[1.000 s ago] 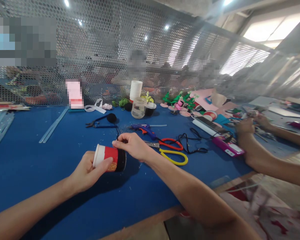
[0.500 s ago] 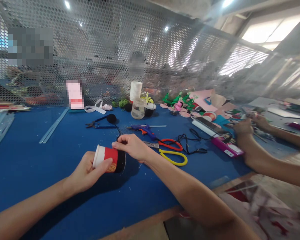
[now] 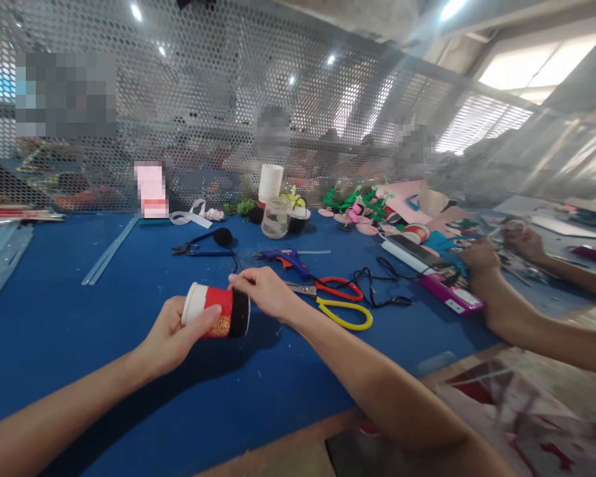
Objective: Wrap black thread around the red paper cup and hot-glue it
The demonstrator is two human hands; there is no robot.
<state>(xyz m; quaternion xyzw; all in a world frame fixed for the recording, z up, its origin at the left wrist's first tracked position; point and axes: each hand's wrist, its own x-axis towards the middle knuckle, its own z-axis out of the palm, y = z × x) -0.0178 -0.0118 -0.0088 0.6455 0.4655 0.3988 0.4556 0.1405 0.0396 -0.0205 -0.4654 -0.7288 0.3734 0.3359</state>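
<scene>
A red and white paper cup [image 3: 217, 298] lies sideways in my left hand [image 3: 171, 331], thumb across its printed red side. Black yarn covers a band around the cup's right end. My right hand [image 3: 258, 288] pinches the black yarn [image 3: 235, 263] at the upper edge of that band. From there the strand runs up to a small black yarn ball [image 3: 223, 237], which rests by blue-handled pliers [image 3: 203, 246]. To the right of my right hand lie scissors [image 3: 345, 301] with one red and one yellow handle.
Behind the scissors lies a blue glue gun [image 3: 288, 258]. A clear jar [image 3: 275, 218] and stacked paper cups [image 3: 271, 182] stand at the back, before a perforated metal screen [image 3: 203, 99]. A co-worker's hands [image 3: 481, 255] are busy at the right, near a purple box [image 3: 449, 293].
The cup has turned slightly in my left hand and risen a little. My right hand keeps its pinch on the yarn along the band. The co-worker's hands have shifted slightly.
</scene>
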